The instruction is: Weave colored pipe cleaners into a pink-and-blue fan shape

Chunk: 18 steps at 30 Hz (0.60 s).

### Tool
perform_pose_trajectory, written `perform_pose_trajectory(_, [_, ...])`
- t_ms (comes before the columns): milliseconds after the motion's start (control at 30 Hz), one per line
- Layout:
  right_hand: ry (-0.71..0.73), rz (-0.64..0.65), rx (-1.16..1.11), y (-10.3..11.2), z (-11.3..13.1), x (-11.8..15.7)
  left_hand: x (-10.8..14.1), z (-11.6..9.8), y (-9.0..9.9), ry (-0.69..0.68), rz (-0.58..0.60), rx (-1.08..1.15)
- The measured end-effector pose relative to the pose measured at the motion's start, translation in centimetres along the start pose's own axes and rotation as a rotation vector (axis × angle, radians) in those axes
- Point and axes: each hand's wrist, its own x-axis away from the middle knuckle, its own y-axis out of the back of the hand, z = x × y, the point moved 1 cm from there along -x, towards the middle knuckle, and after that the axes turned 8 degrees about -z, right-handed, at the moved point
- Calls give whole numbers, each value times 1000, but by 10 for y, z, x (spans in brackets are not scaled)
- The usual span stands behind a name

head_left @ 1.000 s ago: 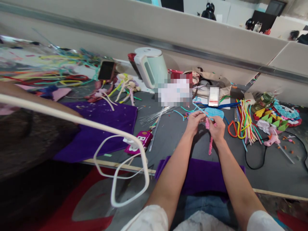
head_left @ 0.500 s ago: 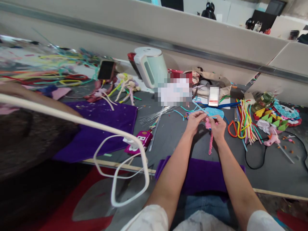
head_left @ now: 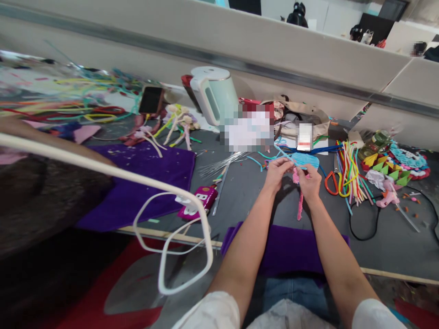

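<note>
Left hand (head_left: 279,172) and right hand (head_left: 310,181) pinch a small pink-and-blue piece (head_left: 295,177) between their fingertips, over the grey table (head_left: 242,194) and near a blue pad (head_left: 310,158); likeliest trouble: a slack or uneven pinch letting the bendy piece twist or slip loose.

Pink fuzzy strip (head_left: 300,207), light-blue lined piece (head_left: 306,159), dark grey desk (head_left: 247,196), purple cloth (head_left: 290,246), mint kettle (head_left: 228,93), white handle (head_left: 200,97), pink glue gun (head_left: 389,198)
</note>
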Motion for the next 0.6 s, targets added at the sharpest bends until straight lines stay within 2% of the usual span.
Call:
perform_pose_trajectory(233, [181, -2, 126, 1, 0, 1, -2, 4, 1, 6, -27, 4])
perform_pose_trajectory(433, [173, -40, 117, 2, -1, -1, 2, 1, -2, 51, 32, 6])
perform_pose_trajectory(533, [187, -25, 142, 2, -1, -2, 1, 3, -3, 18, 50, -40])
perform_pose_trajectory(600, [145, -2, 138, 2, 0, -2, -1, 6, -3, -11, 28, -60])
